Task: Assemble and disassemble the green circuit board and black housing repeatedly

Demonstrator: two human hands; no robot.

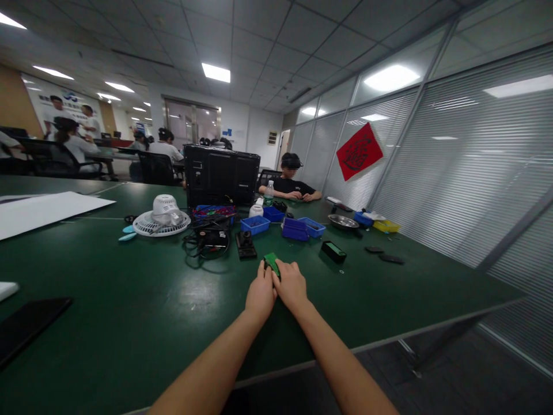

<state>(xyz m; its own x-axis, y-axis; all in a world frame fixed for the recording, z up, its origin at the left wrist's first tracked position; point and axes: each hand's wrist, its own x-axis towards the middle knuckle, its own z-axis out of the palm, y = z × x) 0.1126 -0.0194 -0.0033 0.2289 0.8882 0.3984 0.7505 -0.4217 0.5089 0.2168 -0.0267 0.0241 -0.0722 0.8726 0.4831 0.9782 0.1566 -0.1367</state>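
Note:
A small green circuit board [272,261] sits between my two hands, just above or on the green table, with a dark edge beneath it. My left hand [260,293] closes on its near left side, fingers bent. From the right, my right hand [292,283] grips the board, with its thumb close to the left thumb. My fingers cover the board's lower part. Beyond it stands a black device on a flat base [246,245]. Off to the right lies a black box with a greenish top panel [333,252].
On the table [181,323] are a white fan part [162,219], tangled black cables [207,245], blue trays [254,224], a plastic bottle [268,195], a metal bowl [343,221] and a yellow tray [386,226]. A large black monitor-like panel [221,176] stands behind. Another person [291,178] sits across.

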